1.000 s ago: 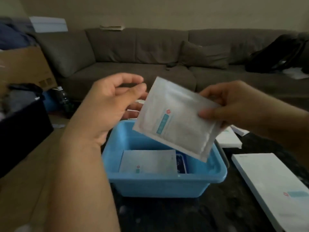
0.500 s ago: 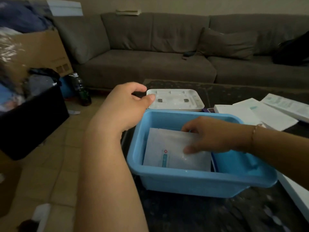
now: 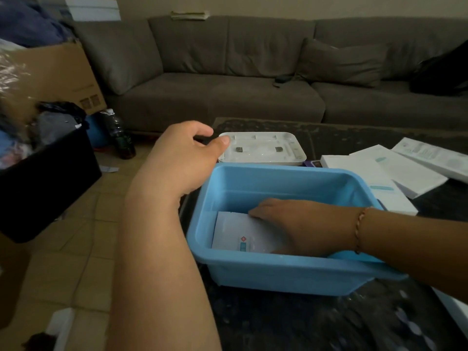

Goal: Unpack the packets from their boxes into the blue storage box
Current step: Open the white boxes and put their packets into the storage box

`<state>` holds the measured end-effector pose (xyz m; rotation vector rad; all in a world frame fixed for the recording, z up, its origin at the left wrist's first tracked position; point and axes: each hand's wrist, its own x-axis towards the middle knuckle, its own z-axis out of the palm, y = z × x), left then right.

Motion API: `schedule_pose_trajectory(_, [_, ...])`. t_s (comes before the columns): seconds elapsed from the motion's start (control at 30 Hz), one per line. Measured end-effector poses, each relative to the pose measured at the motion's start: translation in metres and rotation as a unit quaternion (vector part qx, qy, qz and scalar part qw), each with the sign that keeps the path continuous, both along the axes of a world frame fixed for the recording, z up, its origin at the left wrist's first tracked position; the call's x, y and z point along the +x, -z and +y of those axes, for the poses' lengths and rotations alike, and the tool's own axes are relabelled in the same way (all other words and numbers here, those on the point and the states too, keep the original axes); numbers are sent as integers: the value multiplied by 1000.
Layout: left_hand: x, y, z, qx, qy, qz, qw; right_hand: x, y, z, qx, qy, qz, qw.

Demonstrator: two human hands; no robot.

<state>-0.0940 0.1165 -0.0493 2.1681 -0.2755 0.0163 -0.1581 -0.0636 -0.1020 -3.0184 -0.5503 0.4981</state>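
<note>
Partway through, by the look of things. Inside the blue storage box [image 3: 283,272], resting on the dark counter [image 3: 316,323], at least one white packet [image 3: 235,236] already lying flat on the bottom, toward the box's near left corner. Possibly a second packet beneath it; cannot tell from this angle.

Right hand [image 3: 286,221] reaching down into the box from its right side, fingers fairly straight and laid flat on top of the packet, pressing or settling it rather than gripping. No curl around the packet visible, so read as open and merely touching.

Left hand [image 3: 182,158] hovering just beyond the box's far left corner, fingers loosely curled with thumb out, holding nothing, close to a white plastic lid [image 3: 263,149] lying directly behind the box.

To the right of the box, several flat white cartons [image 3: 379,173] spread over the counter, overlapping one another. Whether emptied or still full: not visible, all lying closed or face down. Another white carton edge [image 3: 453,304] showing at the box's near right.

Judged remaining: withdrawing the right hand, then opening whichever cartons still hold packets and moving those into the box. Plenty of room left inside, right half bare.
</note>
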Motion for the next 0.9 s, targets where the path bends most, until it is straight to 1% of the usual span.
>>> schedule_pose_trajectory(0.07, [-3, -4, -4, 2, -9, -35, 999, -4, -8, -1, 15, 16, -5, 1000])
schedule_pose_trajectory(0.13, [-10, -13, -12, -26, -13, -99, 995, -14, -31, -8, 55, 56, -40, 996])
schedule_pose_trajectory(0.2, [-28, -28, -28, -77, 10, -173, 982, -36, -60, -25, 134, 103, -107, 980])
schedule_pose_trajectory(0.23, [-42, -37, -39, -102, 39, -208, 972, -51, -73, -39, 182, 121, -156, 963])
schedule_pose_trajectory(0.27, [-59, -45, -51, -122, 84, -242, 959, -69, -82, -54, 233, 139, -215, 938])
schedule_pose_trajectory(0.33, [-97, -55, -83, -137, 193, -294, 926, -115, -88, -92, 324, 173, -328, 870])
schedule_pose_trajectory(0.4, [-136, -48, -119, -114, 302, -318, 892, -163, -78, -130, 364, 235, -402, 807])
schedule_pose_trajectory(0.5, [-190, -1, -169, -26, 451, -322, 832, -226, -39, -174, 383, 354, -456, 721])
schedule_pose_trajectory(0.53, [-200, 23, -181, 14, 483, -329, 811, -242, -22, -183, 390, 389, -464, 694])
schedule_pose_trajectory(0.57, [-205, 48, -191, 67, 502, -346, 790, -257, -6, -191, 391, 416, -466, 676])
schedule_pose_trajectory(0.63, [-205, 88, -201, 181, 523, -368, 747, -280, 20, -201, 376, 456, -460, 662])
schedule_pose_trajectory(0.67, [-202, 101, -203, 212, 526, -365, 738, -289, 30, -205, 368, 469, -456, 661])
schedule_pose_trajectory(0.73, [-196, 114, -204, 218, 525, -355, 742, -301, 42, -207, 358, 477, -448, 666])
schedule_pose_trajectory(0.8, [-191, 119, -206, 208, 518, -370, 743, -307, 48, -204, 331, 459, -448, 692])
schedule_pose_trajectory(0.9, [-184, 126, -210, 172, 518, -419, 726, -310, 53, -201, 282, 420, -463, 728])
